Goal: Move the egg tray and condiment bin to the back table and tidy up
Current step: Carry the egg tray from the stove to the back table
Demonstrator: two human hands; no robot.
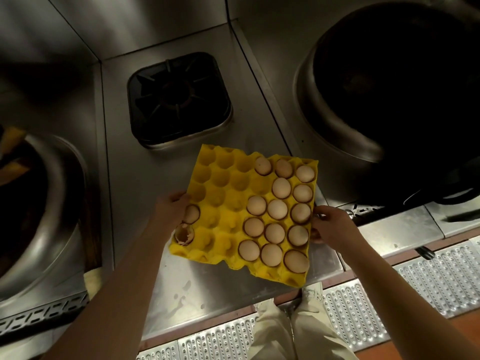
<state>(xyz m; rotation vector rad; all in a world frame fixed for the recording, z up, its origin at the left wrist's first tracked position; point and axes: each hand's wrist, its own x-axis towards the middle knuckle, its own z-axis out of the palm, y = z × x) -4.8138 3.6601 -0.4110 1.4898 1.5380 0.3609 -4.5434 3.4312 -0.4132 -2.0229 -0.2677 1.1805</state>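
Egg tray gripped at both sides over the stove counter, its move to the back table barely begun

The yellow egg tray (228, 203) sits skewed above or on the steel counter (197, 287) just in front of the square burner (179, 100); whether it has cleared the surface I cannot tell. Whole eggs (278, 209) crowd its right half, with a broken eggshell (184, 234) at the left edge. The left hand (171, 209) curls round the left rim, the right hand (328, 224) pinches the right rim, both holding the tray. A large wok (394, 81) lies to the right and another wok (33, 203) to the left. By my reading the carry has yet to happen; no condiment bin or back table is in view, so that move and the tidying remain
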